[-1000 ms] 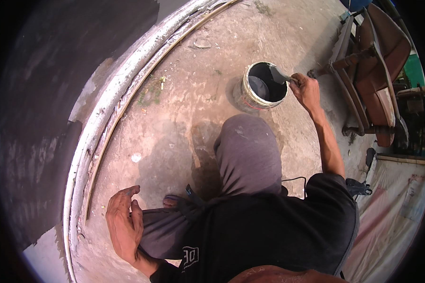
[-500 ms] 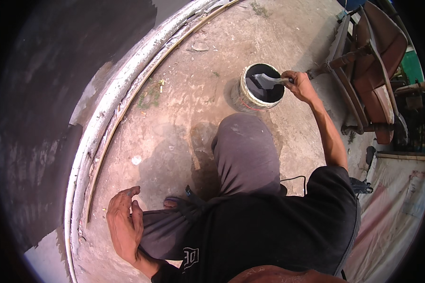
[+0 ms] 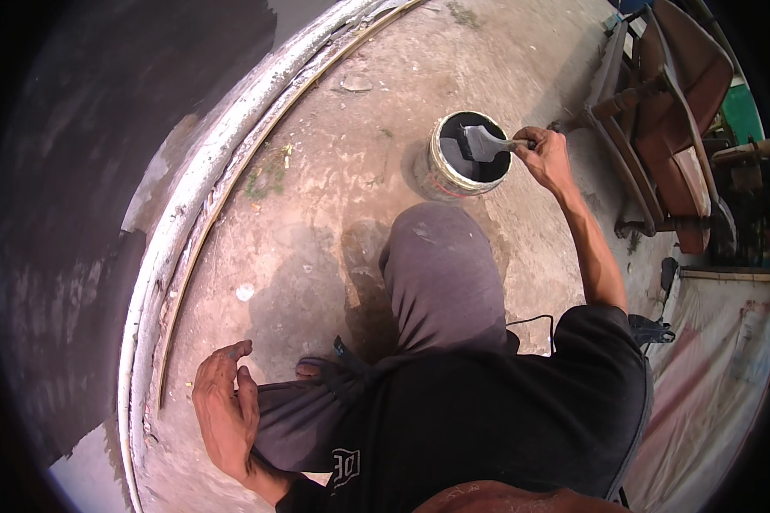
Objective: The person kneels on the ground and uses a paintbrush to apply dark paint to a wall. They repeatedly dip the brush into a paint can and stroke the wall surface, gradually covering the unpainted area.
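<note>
My right hand [image 3: 545,159] is closed round the handle of a paintbrush [image 3: 485,145]. The brush's broad grey head lies over the mouth of a round bucket [image 3: 439,162], and dark paint [image 3: 464,128] fills the inside. I cannot tell how far the bristles dip into the paint. My left hand [image 3: 228,408] rests by my bent left knee, fingers loosely curved and apart, holding nothing.
A wall painted dark grey [image 3: 68,214] runs along the left, with lighter unpainted patches. At its foot are a whitish ledge [image 3: 198,175] and a thin strip [image 3: 184,308]. A brown sofa [image 3: 667,145] stands at the right, above a pale sheet [image 3: 710,359].
The brush head has turned in the bucket and now shows more of its broad face. My right hand has shifted only slightly; my left stays by the knee.
</note>
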The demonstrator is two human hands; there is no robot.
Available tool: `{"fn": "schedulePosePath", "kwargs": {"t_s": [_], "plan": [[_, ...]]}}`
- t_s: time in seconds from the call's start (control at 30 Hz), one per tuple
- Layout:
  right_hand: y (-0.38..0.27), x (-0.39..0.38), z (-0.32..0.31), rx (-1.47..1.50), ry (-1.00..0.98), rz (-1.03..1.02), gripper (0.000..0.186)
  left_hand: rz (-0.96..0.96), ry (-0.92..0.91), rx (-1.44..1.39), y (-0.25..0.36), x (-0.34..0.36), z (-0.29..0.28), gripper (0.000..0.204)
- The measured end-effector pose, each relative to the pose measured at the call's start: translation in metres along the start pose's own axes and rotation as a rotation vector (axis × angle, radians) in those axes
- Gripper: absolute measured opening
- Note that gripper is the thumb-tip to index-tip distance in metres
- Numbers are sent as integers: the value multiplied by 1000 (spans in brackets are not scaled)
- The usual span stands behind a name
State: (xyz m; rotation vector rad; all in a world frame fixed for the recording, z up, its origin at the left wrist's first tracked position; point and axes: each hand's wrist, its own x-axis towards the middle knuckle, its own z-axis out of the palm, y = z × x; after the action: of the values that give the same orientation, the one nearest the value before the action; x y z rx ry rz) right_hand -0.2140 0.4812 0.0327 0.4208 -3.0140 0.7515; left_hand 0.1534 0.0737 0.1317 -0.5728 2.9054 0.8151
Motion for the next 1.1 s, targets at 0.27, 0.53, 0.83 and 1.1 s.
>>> {"fn": "schedulePosePath", "kwargs": {"t_s": [0.27, 0.53, 0.83, 1.1], "plan": [[12, 12, 9, 217, -148, 47, 20, 8, 6, 8, 6, 3, 1, 31], [36, 3, 10, -202, 285, -241, 21, 42, 146, -10, 12, -6, -3, 33], [-155, 47, 64, 593, -168, -415, 26, 59, 327, -447, 9, -49, 37, 31], [-380, 42, 285, 725, -531, -691, 24, 147, 259, -560, -13, -70, 37, 38]]}}
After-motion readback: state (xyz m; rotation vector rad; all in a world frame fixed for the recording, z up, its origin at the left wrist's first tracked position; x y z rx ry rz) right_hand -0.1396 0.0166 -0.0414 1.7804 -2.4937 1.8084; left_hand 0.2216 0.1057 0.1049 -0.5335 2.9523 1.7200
